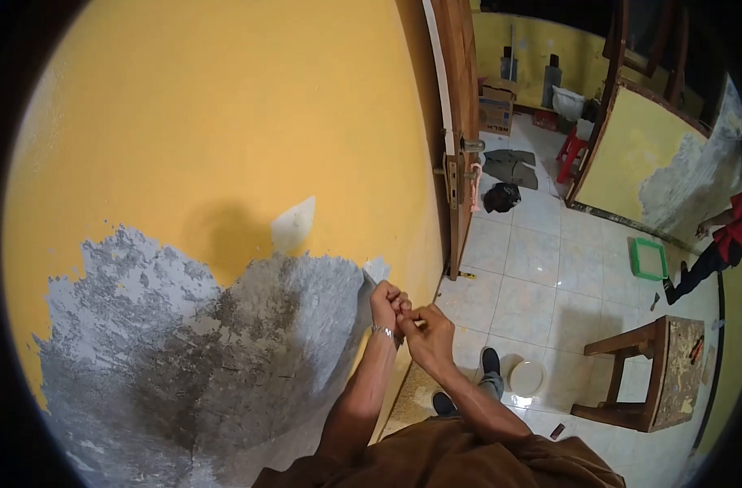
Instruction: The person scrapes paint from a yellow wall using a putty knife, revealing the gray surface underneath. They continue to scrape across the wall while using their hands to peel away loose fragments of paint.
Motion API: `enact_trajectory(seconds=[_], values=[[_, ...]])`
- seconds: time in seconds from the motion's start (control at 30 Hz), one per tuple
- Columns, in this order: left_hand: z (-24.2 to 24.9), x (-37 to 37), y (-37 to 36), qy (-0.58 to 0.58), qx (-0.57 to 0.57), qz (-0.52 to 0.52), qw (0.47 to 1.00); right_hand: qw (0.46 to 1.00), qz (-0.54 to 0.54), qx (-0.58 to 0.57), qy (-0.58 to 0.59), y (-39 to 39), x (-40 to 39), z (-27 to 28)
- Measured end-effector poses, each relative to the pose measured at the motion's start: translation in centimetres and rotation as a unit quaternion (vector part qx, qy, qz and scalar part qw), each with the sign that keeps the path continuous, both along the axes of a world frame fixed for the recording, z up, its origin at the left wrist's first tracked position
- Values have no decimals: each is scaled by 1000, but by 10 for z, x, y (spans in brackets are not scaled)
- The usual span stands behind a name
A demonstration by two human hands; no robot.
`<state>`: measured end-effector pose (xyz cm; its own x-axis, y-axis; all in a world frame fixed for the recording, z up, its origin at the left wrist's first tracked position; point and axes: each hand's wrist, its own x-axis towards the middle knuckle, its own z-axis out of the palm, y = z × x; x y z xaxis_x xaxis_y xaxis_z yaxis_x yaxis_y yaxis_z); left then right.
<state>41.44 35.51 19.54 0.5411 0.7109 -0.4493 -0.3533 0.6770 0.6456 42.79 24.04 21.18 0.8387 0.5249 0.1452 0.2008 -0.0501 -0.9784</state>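
1. Wall [224, 98] fills the left: smooth yellow paint far, ragged bare grey patch [306, 301] near.
2. Scraper [369, 277] – thin grey blade, tilted, handle hidden; at the patch's right edge, contact unclear.

wall [200, 122] left | door [462, 106] right of wall | bucket [527, 377] on floor [534, 252], left of bench [678, 374]
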Motion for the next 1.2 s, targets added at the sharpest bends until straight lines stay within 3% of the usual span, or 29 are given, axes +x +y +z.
enact_trajectory(seconds=[0.07,0.13,0.2,0.23,0.33,0.37,0.5,0.6,0.67,0.8,0.87,0.9,1.03,1.2], values=[[9,-6,4,-22,29,9,999,1000,15,25,-6,0,-8,5],[13,-7,19,65,32,-85,994,1000,7,0,-23,19,-6,-4],[9,8,18,45,21,-86,995,998,-44,45,-32,26,6,-6],[5,9,6,49,17,-60,997,999,-26,-9,-46,13,13,-6],[2,-4,-13,41,42,4,998,999,14,8,-34,-13,-1,-14],[2,-7,-1,39,26,-5,999,999,35,12,10,-9,-4,10],[10,11,7,44,1,-8,999,999,-12,19,-37,12,9,-2],[17,-8,-9,-3,4,11,1000,999,34,-2,-35,-6,2,10],[11,-14,4,14,-5,11,1000,998,39,42,-9,4,-7,4],[11,-9,-4,-3,-3,5,1000,999,2,14,-42,-3,-5,7],[11,-17,-1,-71,-14,2,997,995,30,2,-91,-8,-5,21],[19,-21,2,-33,-6,-18,999,998,36,22,-41,-3,-10,24],[18,-12,7,-43,11,-25,999,996,13,9,-88,6,-4,13],[22,-20,12,-51,19,-28,998,998,33,23,-39,4,-10,29]])
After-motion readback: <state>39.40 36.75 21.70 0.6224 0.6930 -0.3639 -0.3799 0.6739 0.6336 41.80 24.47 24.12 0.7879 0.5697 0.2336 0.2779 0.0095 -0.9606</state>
